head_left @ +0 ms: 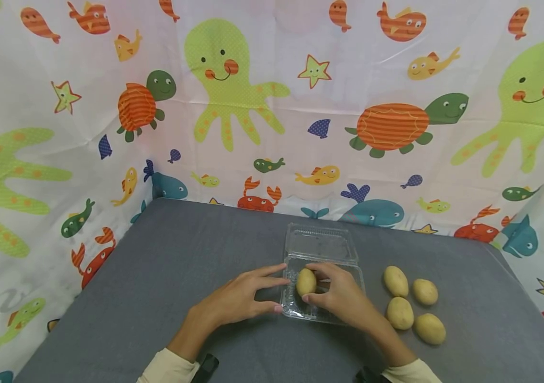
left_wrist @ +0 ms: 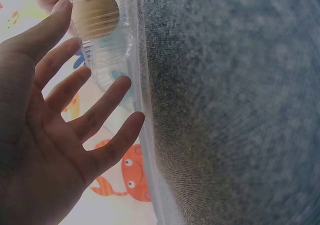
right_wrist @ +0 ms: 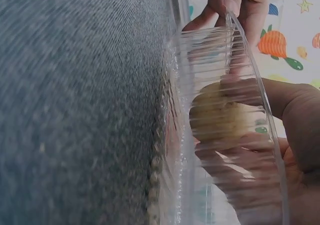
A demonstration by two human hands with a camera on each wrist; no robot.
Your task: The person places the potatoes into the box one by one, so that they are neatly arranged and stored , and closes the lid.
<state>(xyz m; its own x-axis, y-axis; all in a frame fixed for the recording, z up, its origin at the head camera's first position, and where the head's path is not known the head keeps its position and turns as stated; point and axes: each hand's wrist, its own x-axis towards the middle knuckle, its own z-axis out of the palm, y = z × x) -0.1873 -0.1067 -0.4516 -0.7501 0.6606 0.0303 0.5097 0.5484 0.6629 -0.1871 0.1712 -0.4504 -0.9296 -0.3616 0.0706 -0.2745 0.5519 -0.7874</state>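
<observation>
A clear plastic clamshell container (head_left: 321, 242) lies unfolded on the grey cloth, its lid tipped back toward the wall. My right hand (head_left: 341, 295) reaches into the container's base and holds a potato (head_left: 306, 282) between thumb and fingers. Through the ribbed clear wall, the right wrist view shows that potato (right_wrist: 215, 115) near the base's floor. My left hand (head_left: 240, 298) is at the container's left edge, fingers spread and fairly straight. In the left wrist view, the left thumb (left_wrist: 61, 7) touches the rim.
Right of the container lie several loose potatoes (head_left: 400, 314) in a group. A grey cloth (head_left: 195, 239) covers the table. White curtains (head_left: 272, 96) printed with sea animals hang behind it and at both sides.
</observation>
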